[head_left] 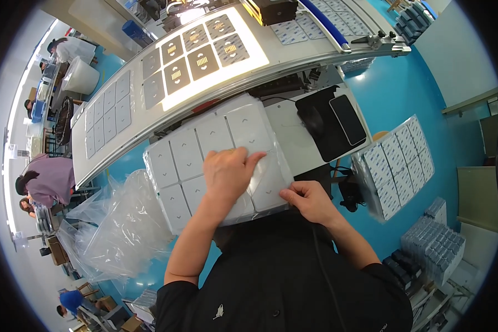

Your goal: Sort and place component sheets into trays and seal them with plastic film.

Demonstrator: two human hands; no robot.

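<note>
A stack of light grey panel sheets (183,153), printed with small arrow marks, lies in front of me in clear plastic film (271,166). My left hand (227,174) rests on the middle of the top sheet, its fingers curled and its thumb pointing right; what lies under the fingers is hidden. At the near right corner, my right hand (310,200) pinches the film's edge between thumb and fingers. Glare and creases show in the film between the two hands.
Beyond the stack runs a long conveyor (216,91) with lit panels. A phone (347,119) and a black mouse (311,119) lie to the right. Crumpled plastic bags (122,232) hang at left. A patterned panel stack (398,166) stands at right. Other people work far left.
</note>
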